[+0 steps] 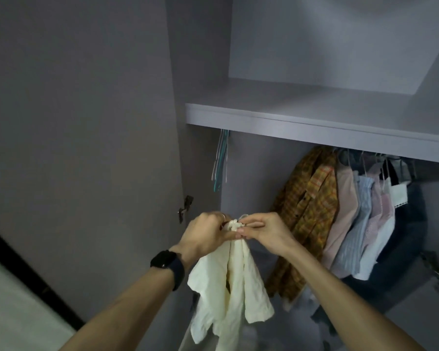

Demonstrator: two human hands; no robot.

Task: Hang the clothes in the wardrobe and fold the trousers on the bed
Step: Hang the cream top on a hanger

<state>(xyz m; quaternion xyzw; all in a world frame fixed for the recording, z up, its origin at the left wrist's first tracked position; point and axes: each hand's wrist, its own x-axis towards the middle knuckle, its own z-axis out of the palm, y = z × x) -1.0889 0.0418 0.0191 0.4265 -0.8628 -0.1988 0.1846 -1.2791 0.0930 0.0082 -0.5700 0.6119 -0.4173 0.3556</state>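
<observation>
A cream short-sleeved shirt (pixel 232 282) hangs down in front of the open wardrobe. My left hand (pixel 205 236) grips its bunched collar from the left. My right hand (pixel 264 233) pinches the top of the collar from the right, thumb and fingers curled on the cloth. Whether a hanger is inside the shirt cannot be told. The wardrobe's shelf (pixel 314 122) runs above my hands, and the rail beneath it is hidden.
Several empty hangers (pixel 221 160) dangle under the shelf at the left. A yellow plaid shirt (pixel 307 219) and several pale garments (pixel 365 219) hang at the right. The open wardrobe door (pixel 86 148) stands to the left, with a hinge (pixel 185 206) near my left hand.
</observation>
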